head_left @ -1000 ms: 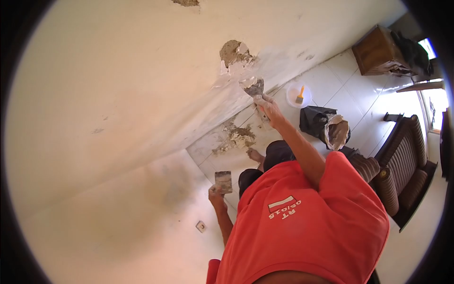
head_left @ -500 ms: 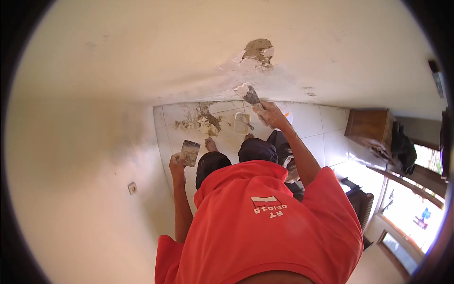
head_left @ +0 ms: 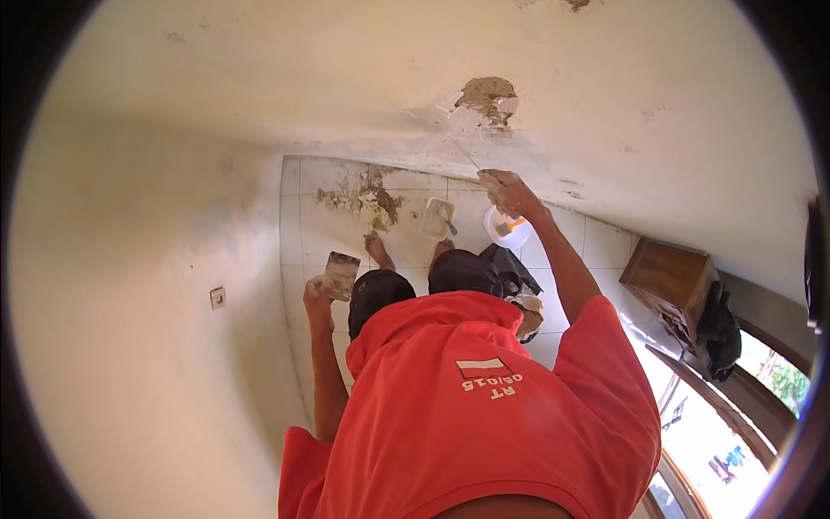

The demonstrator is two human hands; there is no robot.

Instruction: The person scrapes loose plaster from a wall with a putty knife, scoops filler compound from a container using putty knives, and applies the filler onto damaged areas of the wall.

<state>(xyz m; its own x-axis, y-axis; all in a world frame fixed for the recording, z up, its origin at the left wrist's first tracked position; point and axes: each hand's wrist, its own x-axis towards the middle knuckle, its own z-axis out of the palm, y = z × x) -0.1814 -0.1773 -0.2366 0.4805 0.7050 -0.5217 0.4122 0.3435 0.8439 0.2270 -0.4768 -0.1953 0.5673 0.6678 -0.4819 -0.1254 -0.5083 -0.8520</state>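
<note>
My right hand (head_left: 512,195) is closed around a putty knife (head_left: 468,156), now seen nearly edge-on, its blade against or very close to the wall. Just above the blade, the wall has a rough brown patch (head_left: 489,97) with smears of white filler at its edges. My left hand (head_left: 318,300) grips a flat rectangular metal plate (head_left: 342,275) smeared with filler, held low near my knee. A small pale tray (head_left: 431,223) with a tool lying in it stands on the floor. Beside it sits a round white tub (head_left: 494,227) with an orange-handled brush (head_left: 510,227).
Crumbled plaster debris (head_left: 378,208) lies on the white floor tiles (head_left: 406,177) by the wall. A dark bag (head_left: 513,272) is near my right leg. At the right stands a wooden cabinet (head_left: 664,270); a wall switch (head_left: 217,297) is on the left wall.
The putty knife has turned from showing its broad face to nearly edge-on, near the wall patch. My left hand still holds the plate. The view has tilted slightly, revealing the white tub.
</note>
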